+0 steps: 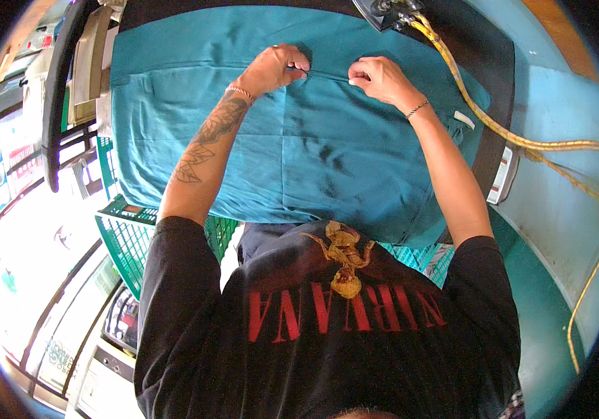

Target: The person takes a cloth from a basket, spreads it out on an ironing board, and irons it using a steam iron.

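Observation:
A large teal cloth (200, 115) lies spread over a dark padded board (493, 99), with creases and a seam or fold running across its upper part. My left hand (279, 67) pinches this fold near the middle of the cloth. To its right, my right hand (380, 78) pinches the same fold, thumb against fingers. Between the two hands the fold runs as a short, nearly straight ridge. At the top edge stands a clothes iron (383, 13), only partly in view, with a yellow cord (454, 73) leading off to the right.
Green plastic crates (126, 251) stand below the board at the left, and another crate (414, 256) shows at the lower right. The cord runs beside the cloth's right side to the light blue wall (556, 105). A white appliance (103, 382) is at the lower left.

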Demonstrator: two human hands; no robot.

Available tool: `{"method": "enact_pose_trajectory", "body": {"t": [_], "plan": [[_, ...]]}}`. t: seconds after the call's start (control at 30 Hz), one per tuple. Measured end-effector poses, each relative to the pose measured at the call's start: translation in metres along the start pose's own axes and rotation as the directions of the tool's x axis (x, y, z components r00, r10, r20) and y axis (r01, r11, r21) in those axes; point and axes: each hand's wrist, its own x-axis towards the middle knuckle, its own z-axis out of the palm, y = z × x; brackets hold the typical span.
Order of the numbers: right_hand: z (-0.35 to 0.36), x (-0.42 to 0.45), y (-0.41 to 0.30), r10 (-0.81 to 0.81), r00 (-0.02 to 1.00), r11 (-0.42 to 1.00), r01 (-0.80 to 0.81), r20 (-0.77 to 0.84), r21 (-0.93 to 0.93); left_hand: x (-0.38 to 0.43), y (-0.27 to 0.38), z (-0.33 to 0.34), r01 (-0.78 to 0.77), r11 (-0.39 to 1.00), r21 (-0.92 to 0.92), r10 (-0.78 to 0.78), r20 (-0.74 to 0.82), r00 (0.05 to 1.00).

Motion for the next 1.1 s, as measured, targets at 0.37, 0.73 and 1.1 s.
{"method": "enact_pose_trajectory", "body": {"t": [0.37,0.73,1.1], "plan": [[-0.006,0.016,0.023,0.063,0.966,0.982,-0.104,0.251,0.155,0.027,-0.007,-0.014,0.341,0.94,-0.023,-0.311,0.352,0.883],[0.002,-0.005,0.002,-0.063,0.984,0.994,0.077,-0.169,0.078,0.016,0.005,0.0,0.151,0.985,0.089,-0.167,0.215,0.962],[0.009,-0.016,-0.01,-0.083,0.982,0.996,0.087,-0.171,0.019,-0.018,0.016,-0.002,-0.062,0.968,0.242,0.089,-0.103,0.991]]}}
